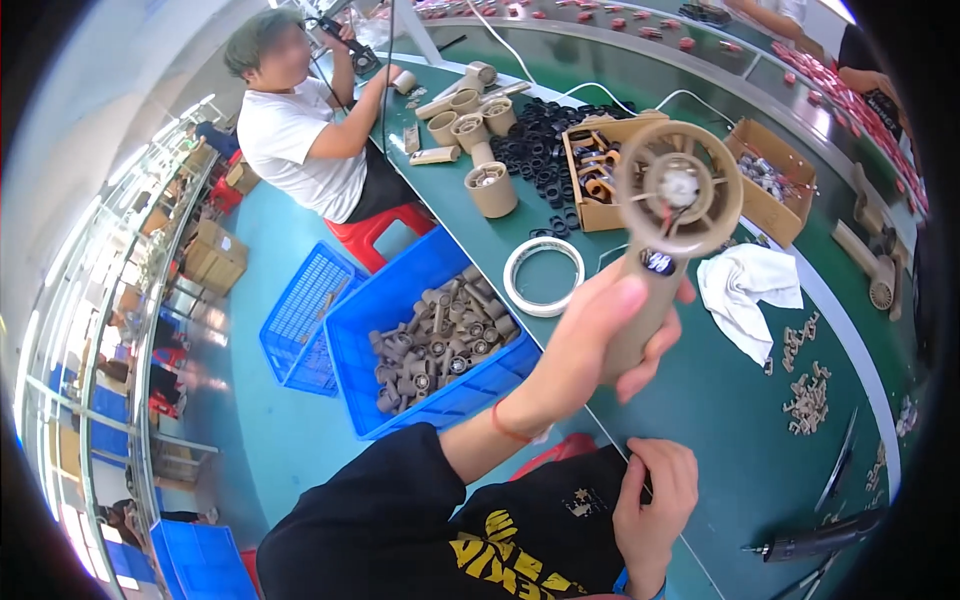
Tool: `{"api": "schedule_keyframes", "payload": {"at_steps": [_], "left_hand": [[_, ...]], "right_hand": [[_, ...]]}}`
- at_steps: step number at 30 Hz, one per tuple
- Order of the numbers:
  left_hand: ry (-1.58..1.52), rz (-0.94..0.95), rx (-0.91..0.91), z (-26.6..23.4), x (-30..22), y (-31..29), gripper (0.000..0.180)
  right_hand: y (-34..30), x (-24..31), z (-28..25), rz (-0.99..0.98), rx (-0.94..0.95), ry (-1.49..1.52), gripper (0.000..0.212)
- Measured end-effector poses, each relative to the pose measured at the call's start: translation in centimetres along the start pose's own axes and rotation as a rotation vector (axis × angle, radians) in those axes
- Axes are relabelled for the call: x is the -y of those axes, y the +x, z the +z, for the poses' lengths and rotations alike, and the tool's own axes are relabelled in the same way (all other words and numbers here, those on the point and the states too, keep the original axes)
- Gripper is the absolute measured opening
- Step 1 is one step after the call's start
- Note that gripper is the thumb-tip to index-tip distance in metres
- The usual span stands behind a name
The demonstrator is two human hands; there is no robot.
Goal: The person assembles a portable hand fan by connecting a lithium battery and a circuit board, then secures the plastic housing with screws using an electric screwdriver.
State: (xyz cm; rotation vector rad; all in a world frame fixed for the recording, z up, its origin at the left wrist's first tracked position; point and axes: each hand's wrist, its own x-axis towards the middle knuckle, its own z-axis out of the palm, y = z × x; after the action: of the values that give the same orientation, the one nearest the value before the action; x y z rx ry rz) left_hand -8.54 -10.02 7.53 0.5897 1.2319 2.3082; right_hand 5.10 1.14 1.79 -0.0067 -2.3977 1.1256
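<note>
My left hand point(610, 330) is wrapped round the handle of a beige hair dryer body point(690, 190) and holds it up above the table. Its round open end faces me, showing spokes, a motor in the middle and a bit of red wire. A small dark panel sits at the top of the handle. Low by the table's front edge is my right hand point(655, 500), its fingers loosely curled in, with nothing visible in them. A white roll of tape point(544, 277) and a white cloth point(750, 290) lie on the green table point(700, 420) near the raised dryer body.
A blue crate point(440, 410) full of beige housings stands left of the table. Black rings point(540, 150), beige barrels point(490, 190) and two cardboard boxes point(600, 215) point(780, 215) occupy the far side. An electric screwdriver point(820, 540) lies at right. A co-worker point(310, 130) sits far left.
</note>
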Motion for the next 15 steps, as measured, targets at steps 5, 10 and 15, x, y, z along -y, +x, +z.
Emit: {"api": "schedule_keyframes", "payload": {"at_steps": [5,10,15], "left_hand": [[0.036,-0.207,0.038,-0.6,2.0,0.3,0.05],[-0.093,-0.351,0.305,0.3,3.6,-0.4,0.051],[-0.027,-0.211,0.421,1.0,5.7,0.0,0.048]], "right_hand": [[-0.1,-0.4,0.3,0.002,-0.009,0.019,0.015],[-0.3,-0.7,0.2,0.001,-0.035,0.035,0.014],[-0.8,-0.8,0.1,-0.03,-0.025,-0.02,0.013]]}}
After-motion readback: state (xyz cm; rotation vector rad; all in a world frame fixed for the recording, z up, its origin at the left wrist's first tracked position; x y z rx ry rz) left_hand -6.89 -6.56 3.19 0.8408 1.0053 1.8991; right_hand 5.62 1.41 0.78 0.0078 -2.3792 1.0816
